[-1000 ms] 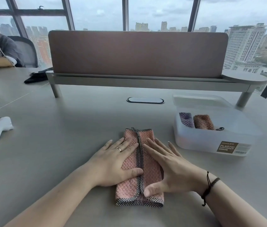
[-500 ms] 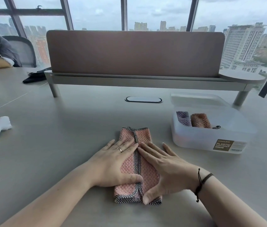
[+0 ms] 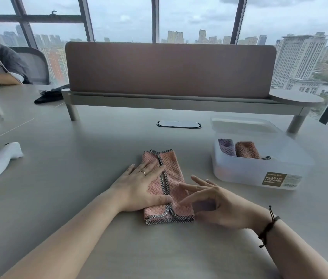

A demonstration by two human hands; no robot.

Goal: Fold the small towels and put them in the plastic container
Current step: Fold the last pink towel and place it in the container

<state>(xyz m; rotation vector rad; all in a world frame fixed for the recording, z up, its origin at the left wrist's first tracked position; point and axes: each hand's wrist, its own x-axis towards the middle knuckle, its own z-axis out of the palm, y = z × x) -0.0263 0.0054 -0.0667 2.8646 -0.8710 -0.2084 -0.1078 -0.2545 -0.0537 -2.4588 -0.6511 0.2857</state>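
A pink towel [image 3: 174, 178] with a black-and-white checked border lies folded into a long strip on the grey table. My left hand [image 3: 139, 186] presses flat on its left half, thumb across the lower fold. My right hand [image 3: 215, 202] hovers at the towel's right edge, fingers spread and curled, with only the fingertips near the cloth. To the right stands the translucent plastic container [image 3: 259, 172] with a brown label. Inside it lie a purple rolled towel [image 3: 227, 147] and a brown rolled towel [image 3: 246, 149].
A brown desk divider [image 3: 169, 69] on a raised shelf runs across the back. A cable grommet [image 3: 178, 124] sits in the table middle. A white object [image 3: 1, 160] lies at far left. Another person sits at the back left.
My right hand has lifted off the towel and drawn back to the right, fingers now curled. My left hand stays pressed on the towel.
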